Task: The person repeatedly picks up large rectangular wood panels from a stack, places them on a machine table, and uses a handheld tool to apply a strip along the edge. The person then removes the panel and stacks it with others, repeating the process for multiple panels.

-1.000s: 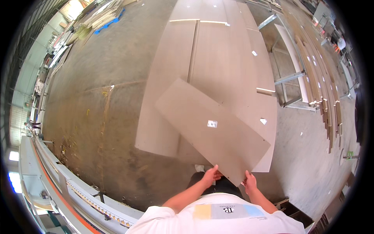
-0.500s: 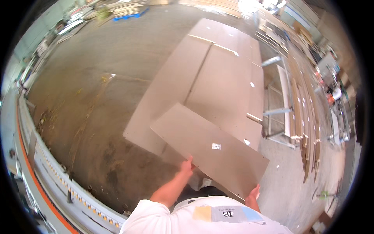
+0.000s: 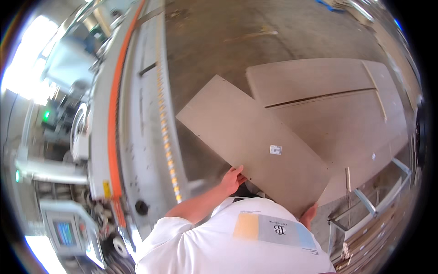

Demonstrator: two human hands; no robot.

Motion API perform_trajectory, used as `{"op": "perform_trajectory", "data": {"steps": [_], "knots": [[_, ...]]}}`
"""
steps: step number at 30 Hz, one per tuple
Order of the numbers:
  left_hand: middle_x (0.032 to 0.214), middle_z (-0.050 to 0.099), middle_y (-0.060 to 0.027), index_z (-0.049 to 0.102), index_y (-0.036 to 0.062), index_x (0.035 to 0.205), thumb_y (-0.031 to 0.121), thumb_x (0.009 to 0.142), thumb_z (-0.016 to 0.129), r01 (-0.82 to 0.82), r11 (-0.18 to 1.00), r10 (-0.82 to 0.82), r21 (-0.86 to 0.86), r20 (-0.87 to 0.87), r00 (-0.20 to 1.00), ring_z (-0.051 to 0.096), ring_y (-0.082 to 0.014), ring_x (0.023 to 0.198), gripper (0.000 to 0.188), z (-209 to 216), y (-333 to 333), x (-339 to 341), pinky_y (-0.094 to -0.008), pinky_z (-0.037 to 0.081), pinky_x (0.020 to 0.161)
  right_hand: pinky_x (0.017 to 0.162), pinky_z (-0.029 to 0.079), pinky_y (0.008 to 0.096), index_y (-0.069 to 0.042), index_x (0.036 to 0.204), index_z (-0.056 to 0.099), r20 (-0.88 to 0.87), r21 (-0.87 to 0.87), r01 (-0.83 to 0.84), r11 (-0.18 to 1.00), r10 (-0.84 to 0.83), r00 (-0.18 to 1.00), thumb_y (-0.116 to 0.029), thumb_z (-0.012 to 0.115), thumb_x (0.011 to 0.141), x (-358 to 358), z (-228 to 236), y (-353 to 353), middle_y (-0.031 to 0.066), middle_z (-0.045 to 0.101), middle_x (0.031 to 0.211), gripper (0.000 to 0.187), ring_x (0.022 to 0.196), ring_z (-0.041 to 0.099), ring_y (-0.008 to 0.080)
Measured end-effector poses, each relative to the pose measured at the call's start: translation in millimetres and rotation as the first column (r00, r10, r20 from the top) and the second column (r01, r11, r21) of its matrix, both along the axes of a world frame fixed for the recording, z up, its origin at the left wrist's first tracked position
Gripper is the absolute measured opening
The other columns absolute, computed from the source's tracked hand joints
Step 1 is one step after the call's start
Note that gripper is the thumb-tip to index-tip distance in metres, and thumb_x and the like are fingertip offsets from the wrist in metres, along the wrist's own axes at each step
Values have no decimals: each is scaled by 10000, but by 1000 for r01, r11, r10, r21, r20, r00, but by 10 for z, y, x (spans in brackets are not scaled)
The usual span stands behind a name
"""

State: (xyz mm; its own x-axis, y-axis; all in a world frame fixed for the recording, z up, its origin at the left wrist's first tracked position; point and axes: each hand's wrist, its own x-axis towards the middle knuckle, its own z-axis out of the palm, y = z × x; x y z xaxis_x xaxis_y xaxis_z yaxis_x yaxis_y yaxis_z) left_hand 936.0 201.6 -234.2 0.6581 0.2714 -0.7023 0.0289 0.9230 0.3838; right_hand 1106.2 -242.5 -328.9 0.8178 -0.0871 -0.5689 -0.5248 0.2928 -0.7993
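A long greyish-brown board (image 3: 248, 125) with a small white label is held in front of my body, tilted so its far end points to the upper left. My left hand (image 3: 233, 179) grips its near long edge, with the thumb on top and the other fingers partly hidden underneath. At the near right end, my right hand (image 3: 309, 216) is closed on the board's corner; most of its fingers are out of sight. Beyond the board lies a stack of large brown panels (image 3: 328, 128), with a gap running between two of them.
On the left runs a long machine with an orange strip (image 3: 116, 114) and a row of yellow rollers (image 3: 168, 155). A control screen (image 3: 65, 232) stands at the lower left. At the lower right are a metal rack (image 3: 365, 203) and a pile of narrow strips (image 3: 365, 249).
My view and body have turned left, bringing the machine into sight. Both hands still hold the board, which has swung away from over the panel stack toward the machine.
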Motion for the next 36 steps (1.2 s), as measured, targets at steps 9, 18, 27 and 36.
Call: {"op": "perform_trajectory", "data": {"steps": [9, 18, 27, 36], "knots": [[1368, 577, -90, 423, 83, 1450, 249, 1061, 560, -368, 930, 366, -8, -79, 927, 551, -271, 1285, 445, 653, -1585, -1779, -441, 446, 1094, 936, 533, 395, 45, 1268, 643, 88, -302, -393, 868, 436, 896, -454, 489, 1033, 703, -43, -118, 124, 674, 1245, 573, 1093, 662, 265], [1288, 596, -114, 492, 61, 1391, 296, 1082, 513, -583, 813, 575, 3, -166, 801, 600, -241, 1123, 389, 957, -2665, -3207, -423, 506, 983, 914, 546, 399, 100, 1240, 646, -50, -301, -704, 643, 727, 685, -455, 525, 988, -133, 1079, 664, 159, 688, 1215, 622, 1068, 680, 289], [1170, 664, -67, 546, 86, 1263, 286, 1059, 556, -683, 731, 673, 7, -172, 719, 642, -164, 1014, 286, 949, -3285, -4932, -302, 513, 809, 887, 558, 407, 76, 1206, 673, -96, -453, -750, 482, 810, 579, -456, 509, 979, -1913, 1338, 549, 136, 704, 1173, 602, 1050, 690, 280], [808, 762, -78, 721, 28, 1045, 331, 1000, 572, 424, 775, -60, 469, -613, 788, 717, -169, 684, 340, 844, -2959, -6743, -330, 571, 643, 960, 516, 367, 42, 1257, 653, -91, -282, -884, 374, 906, 413, -449, 476, 1040, -2762, 1049, 7, 122, 690, 1212, 565, 1112, 659, 250]]}}
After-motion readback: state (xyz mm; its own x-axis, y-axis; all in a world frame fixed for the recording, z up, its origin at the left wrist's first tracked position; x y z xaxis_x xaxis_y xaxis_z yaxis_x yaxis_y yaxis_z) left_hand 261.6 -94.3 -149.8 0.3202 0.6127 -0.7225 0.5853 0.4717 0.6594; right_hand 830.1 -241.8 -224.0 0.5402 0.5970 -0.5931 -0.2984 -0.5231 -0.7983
